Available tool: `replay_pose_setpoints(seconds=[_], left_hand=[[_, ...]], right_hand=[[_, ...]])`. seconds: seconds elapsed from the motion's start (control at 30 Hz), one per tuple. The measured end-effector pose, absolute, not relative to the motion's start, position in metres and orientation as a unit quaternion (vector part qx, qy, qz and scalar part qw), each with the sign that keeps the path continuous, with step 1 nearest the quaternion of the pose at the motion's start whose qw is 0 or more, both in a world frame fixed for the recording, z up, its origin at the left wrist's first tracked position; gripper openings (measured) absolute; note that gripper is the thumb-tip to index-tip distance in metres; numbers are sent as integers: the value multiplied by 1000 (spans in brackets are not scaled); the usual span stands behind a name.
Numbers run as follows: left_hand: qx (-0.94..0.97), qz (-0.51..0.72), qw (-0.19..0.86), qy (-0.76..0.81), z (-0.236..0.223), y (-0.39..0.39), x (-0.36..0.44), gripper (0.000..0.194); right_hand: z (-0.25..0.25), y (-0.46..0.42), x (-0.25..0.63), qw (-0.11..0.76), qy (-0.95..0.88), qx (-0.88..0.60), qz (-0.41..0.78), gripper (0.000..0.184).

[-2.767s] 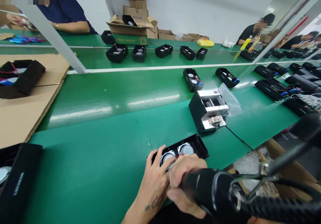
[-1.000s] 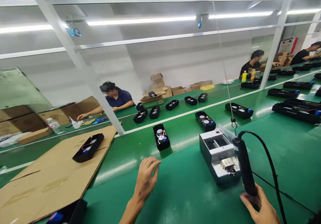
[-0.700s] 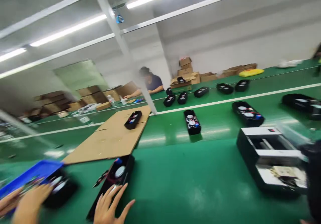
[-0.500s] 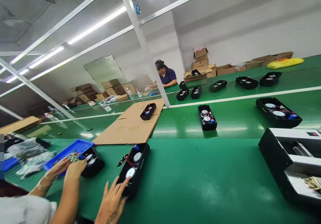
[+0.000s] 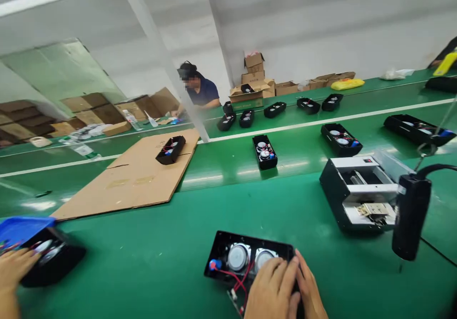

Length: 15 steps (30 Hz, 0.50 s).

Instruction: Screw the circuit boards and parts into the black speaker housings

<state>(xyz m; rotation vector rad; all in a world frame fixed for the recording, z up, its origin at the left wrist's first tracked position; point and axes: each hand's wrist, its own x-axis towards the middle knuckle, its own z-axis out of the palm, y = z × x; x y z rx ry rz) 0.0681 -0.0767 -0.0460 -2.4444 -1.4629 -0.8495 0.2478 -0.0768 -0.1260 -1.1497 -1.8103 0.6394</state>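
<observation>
On the smooth green counter [image 5: 150, 271], short of its far edge, lies a black rectangular plastic housing [image 5: 252, 247], probably light and stiff. Its thin red wires [image 5: 242, 282] look snag-prone, its round pale-grey speakers [image 5: 238, 257] dentable; the right end wall suits gripping. There the left hand [image 5: 269, 288] curls, fingers together; the right hand [image 5: 310, 288] lies flatter; whether either pinches, I cannot tell.

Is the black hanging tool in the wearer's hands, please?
No, the black tool hangs apart, while the left hand and right hand are at the open black case.
</observation>
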Motion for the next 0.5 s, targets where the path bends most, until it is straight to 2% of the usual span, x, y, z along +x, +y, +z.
replay_pose_setpoints(seconds=[0.1,0.17,0.27,0.37,0.5], left_hand=[[-862,-339,95,-364,-41,-87,78,29],[-835,-384,103,-379,-32,-97,64,19],[-750,-416,94,-506,-15,-105,18,30],[-661,-390,43,-639,-15,-96,-34,38],[-575,-408,-107,-701,-44,-80,-53,46]], right_hand=[[-118,-63,261,424,-712,-493,265,66],[-106,-46,284,414,-704,-503,281,50],[-83,-28,319,414,-700,-513,274,25],[-65,-30,333,440,-689,-506,274,19],[-68,-60,309,438,-727,-441,293,13]])
